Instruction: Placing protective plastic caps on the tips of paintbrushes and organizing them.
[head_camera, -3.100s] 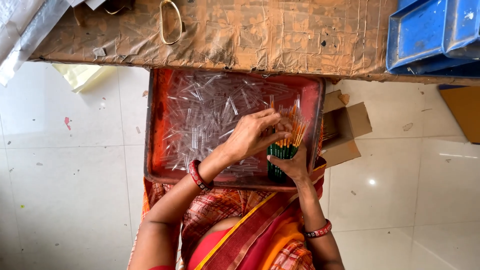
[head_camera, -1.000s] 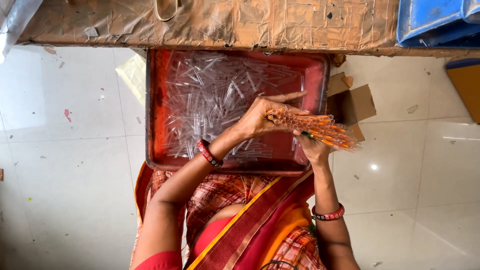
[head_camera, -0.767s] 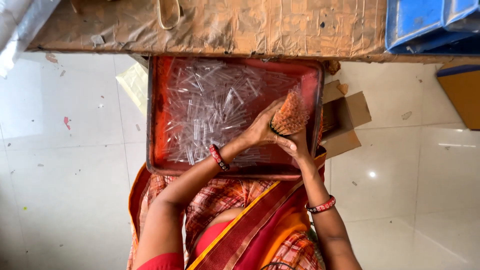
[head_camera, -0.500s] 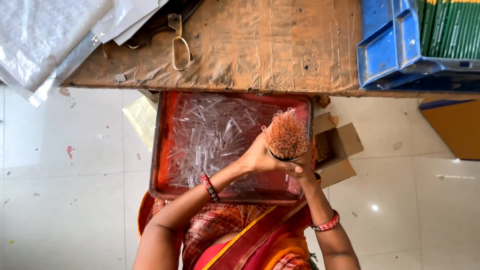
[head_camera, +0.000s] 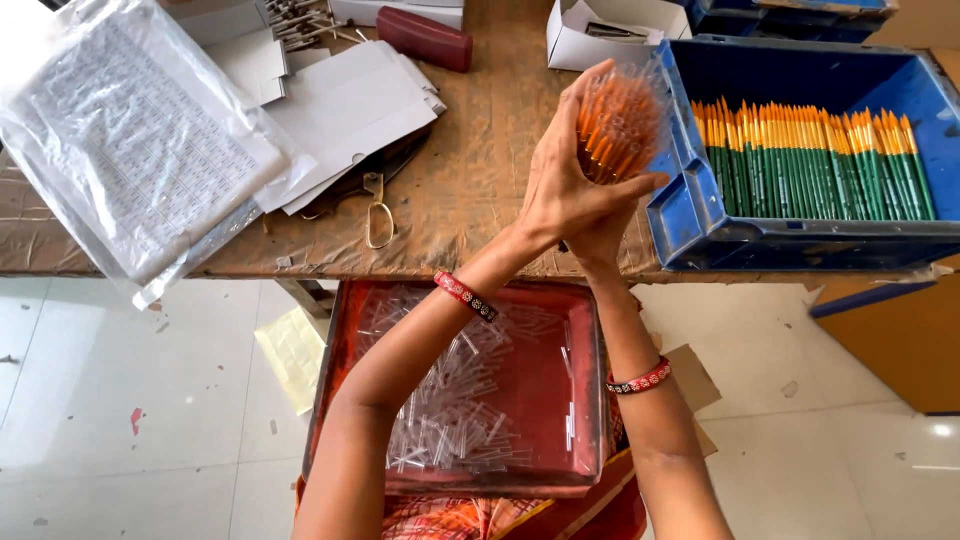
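Resting on the person's lap, a red tray holds clear plastic tubes. Above it, at the table's near edge, the left hand and right hand clamp together around a bundle of orange-tipped brushes, touching the blue crate's left wall.

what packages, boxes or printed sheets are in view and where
Clear plastic bag of white printed sheets: far left on the table.
Flat white cardboard box blanks: beside it, stacked.
Open white carton: top centre.
Blue plastic crate: right, holding green-handled brushes.
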